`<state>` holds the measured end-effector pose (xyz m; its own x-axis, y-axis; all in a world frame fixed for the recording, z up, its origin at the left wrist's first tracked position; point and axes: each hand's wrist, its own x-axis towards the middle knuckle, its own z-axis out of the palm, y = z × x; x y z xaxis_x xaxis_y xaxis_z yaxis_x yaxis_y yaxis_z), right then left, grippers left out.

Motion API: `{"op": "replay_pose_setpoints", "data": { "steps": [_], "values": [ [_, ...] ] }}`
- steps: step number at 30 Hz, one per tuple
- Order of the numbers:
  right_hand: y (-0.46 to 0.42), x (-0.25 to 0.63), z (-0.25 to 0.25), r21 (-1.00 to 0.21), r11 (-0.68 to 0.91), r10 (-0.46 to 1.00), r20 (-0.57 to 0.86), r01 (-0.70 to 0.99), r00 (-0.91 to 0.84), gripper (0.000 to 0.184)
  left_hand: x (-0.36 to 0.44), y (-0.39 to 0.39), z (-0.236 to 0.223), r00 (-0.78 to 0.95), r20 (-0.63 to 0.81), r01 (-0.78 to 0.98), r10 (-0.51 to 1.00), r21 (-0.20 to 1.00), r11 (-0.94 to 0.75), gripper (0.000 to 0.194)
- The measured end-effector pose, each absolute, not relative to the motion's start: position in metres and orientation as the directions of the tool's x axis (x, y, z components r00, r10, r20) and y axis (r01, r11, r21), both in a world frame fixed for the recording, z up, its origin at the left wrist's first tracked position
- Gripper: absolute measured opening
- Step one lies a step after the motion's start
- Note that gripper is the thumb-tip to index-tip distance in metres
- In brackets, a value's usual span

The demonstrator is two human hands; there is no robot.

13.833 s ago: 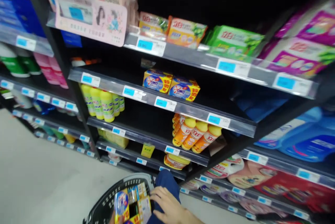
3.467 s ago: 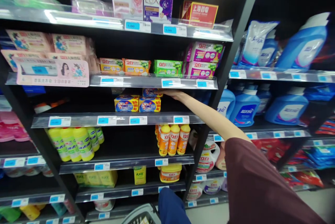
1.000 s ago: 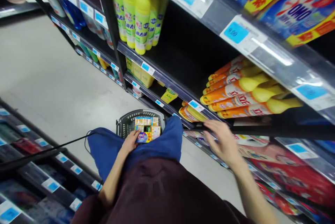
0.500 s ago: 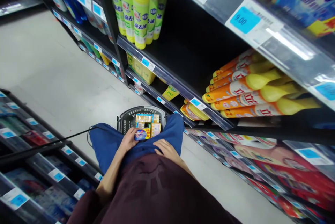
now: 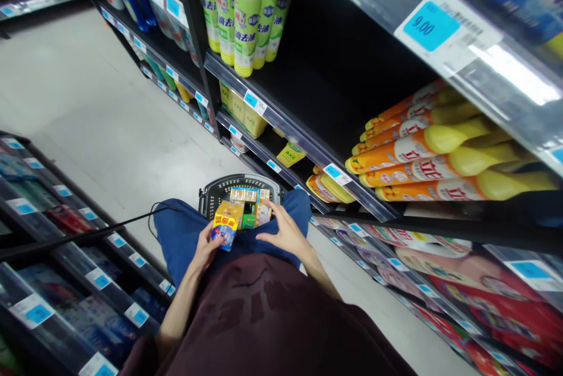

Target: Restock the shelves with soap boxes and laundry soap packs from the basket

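My left hand [image 5: 207,247] is closed around a small blue and yellow box [image 5: 226,224], which it holds over my lap with the printed front facing up. Over my right knee, my right hand [image 5: 288,230] has its thumb and fingers spread, with nothing between them. Its fingertips come close to the packages in the basket. Between my knees stands a dark grey shopping basket [image 5: 215,183] with perforated walls. Several yellow and blue boxes [image 5: 246,194] lie in it, along with a green package [image 5: 248,220]. My knees and the held box hide part of the basket.
On the right-hand shelves are yellow-green bottles [image 5: 246,18], orange dish soap bottles [image 5: 417,153] lying flat, and yellow AXE packs [image 5: 290,154]. Another shelf rack [image 5: 57,247] stands at left. A black cord [image 5: 118,223] runs from my left. Pale floor [image 5: 109,112] stretches ahead.
My left hand has turned the box upright and moved it slightly left and nearer me. My right hand has lifted from my thigh and spread towards the basket.
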<state>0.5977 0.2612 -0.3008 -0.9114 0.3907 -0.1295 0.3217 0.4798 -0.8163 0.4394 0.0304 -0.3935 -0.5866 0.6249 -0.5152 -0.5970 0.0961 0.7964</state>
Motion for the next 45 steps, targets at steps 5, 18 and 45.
{"op": "replay_pose_setpoints", "data": {
  "steps": [5,18,45],
  "values": [
    [0.217,0.571,-0.306,-0.852,0.444,0.191,-0.214,0.279,-0.958,0.112,0.452,0.02,-0.398,-0.449,-0.597,-0.776,0.665,0.629,0.041,0.064],
    [0.228,0.582,-0.306,-0.883,0.334,0.142,-0.3,0.331,-0.943,0.112,0.448,0.011,-0.391,-0.322,-0.62,-0.759,0.716,0.621,0.196,0.073],
    [0.223,0.595,-0.337,-0.949,0.273,0.344,-0.056,0.157,-0.937,0.062,0.425,0.055,-0.324,-0.366,-0.004,0.398,0.931,0.903,0.161,0.05]
  ]
}}
